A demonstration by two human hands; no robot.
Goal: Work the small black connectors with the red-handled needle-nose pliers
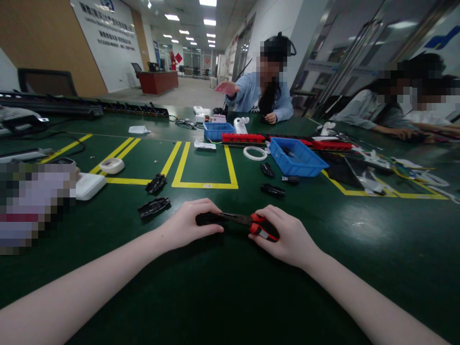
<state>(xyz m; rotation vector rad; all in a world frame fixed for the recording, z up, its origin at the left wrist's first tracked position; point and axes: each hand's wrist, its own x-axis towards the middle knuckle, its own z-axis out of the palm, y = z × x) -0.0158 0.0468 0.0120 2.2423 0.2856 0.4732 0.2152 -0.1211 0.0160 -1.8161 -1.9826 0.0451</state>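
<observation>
My right hand point(287, 234) is closed round the red and black handles of a pair of needle-nose pliers point(264, 232). The pliers' thin jaws point left and meet a black plastic part point(208, 219). That part is held between the thumb and fingers of my left hand point(192, 220); its shape is mostly hidden. Whether the jaws grip it I cannot tell. Just beyond my left hand lie two black plastic pieces, a nearer one point(154, 207) and a farther one point(156, 183). Past my right hand, a similar dark piece point(273, 189) rests on the green table point(230, 297).
A blue bin point(296, 158) stands ahead to the right, a smaller blue bin point(219, 130) farther back. A roll of white tape point(255, 153) lies between them. Yellow tape point(204, 185) marks the table. At the left is a white case point(89, 186). Across the table sits a person point(283, 96).
</observation>
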